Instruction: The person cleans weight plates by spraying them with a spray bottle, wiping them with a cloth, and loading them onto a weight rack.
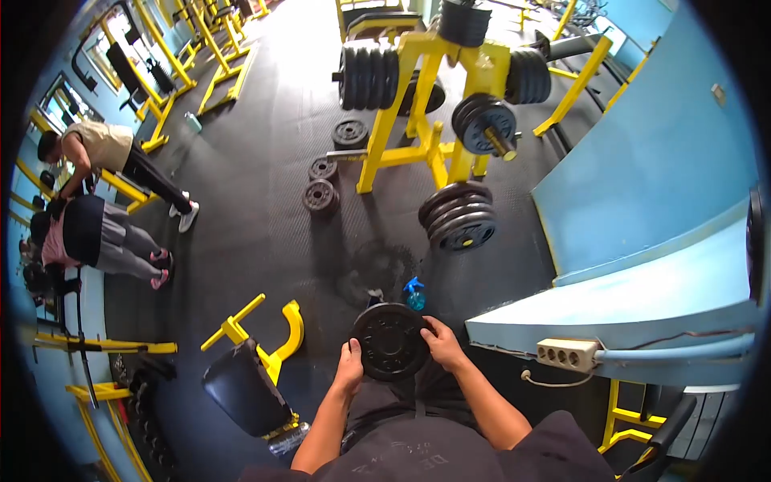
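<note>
A round black weight plate [391, 341] is held in front of my body, its face turned up toward me. My left hand [349, 365] grips its left edge, thumb on top. On the opposite side my right hand [442, 344] holds the rim, with the thumb over the face. The undersides of both hands' fingers are hidden by the plate. Just past the plate, a blue spray bottle [414, 294] stands on the floor. Beside it lies a small light-coloured item, partly covered by the plate, whose kind I cannot make out.
Ahead stands a yellow weight rack [385, 120] loaded with black plates [458, 215]. Several plates [320, 195] lie on the floor by its left foot. A padded bench [247, 384] is at my left, a blue ledge with a socket strip [567, 353] at my right. Two people [100, 149] are far left.
</note>
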Tool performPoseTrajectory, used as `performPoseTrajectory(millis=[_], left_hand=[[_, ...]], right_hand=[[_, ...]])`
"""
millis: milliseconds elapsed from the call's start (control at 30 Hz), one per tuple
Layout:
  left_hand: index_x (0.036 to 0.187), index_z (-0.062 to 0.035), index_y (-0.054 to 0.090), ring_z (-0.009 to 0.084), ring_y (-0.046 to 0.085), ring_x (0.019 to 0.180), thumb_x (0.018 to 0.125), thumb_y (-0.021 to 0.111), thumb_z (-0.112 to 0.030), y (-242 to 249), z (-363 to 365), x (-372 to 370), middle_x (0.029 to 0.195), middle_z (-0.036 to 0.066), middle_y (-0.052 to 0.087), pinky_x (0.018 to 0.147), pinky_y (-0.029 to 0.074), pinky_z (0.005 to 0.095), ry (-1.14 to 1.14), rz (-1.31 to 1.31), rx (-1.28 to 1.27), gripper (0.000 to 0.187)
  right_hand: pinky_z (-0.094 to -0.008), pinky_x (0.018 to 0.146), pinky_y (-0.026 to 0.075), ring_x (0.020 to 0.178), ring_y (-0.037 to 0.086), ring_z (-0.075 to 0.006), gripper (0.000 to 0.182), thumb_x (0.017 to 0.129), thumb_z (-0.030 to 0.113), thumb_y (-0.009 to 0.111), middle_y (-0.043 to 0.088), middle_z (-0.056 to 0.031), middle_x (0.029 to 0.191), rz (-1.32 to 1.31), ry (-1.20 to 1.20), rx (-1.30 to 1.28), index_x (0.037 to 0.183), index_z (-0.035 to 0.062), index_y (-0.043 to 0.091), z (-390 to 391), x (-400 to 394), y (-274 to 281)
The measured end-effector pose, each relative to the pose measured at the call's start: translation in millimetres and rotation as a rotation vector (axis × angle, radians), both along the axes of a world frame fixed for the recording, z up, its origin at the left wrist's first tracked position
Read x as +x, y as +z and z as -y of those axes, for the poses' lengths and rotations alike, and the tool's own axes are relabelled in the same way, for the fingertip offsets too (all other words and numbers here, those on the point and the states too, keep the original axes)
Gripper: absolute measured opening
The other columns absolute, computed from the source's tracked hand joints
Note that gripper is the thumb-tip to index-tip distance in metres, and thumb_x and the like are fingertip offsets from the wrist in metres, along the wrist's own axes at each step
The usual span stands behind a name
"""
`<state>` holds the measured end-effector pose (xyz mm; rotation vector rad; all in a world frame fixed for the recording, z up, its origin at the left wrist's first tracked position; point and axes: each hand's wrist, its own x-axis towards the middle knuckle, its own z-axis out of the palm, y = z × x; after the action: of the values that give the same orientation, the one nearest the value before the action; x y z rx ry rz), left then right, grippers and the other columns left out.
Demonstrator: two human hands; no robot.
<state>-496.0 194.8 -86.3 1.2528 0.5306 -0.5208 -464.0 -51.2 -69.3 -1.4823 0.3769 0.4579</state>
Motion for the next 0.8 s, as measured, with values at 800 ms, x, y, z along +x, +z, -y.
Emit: performPoseTrajectory(millis=[800], left_hand=[[0.122,0.0064,0.062,0.0289,0.06,0.103,0.098,0.065,-0.037,136,298,394,0.109,0.016,0.06,0.091,0.047,0.0351,-0.439,0.89,0.582,0.049]], right_hand=[[-0.0284,0.101,0.043,0.112,0.056,-0.0132,0.036,0.1,0.018,0.064,0.061,-0.004,0.118,0.606,-0.602,0.105,0.132,0.0055,0.053,276,318,75]])
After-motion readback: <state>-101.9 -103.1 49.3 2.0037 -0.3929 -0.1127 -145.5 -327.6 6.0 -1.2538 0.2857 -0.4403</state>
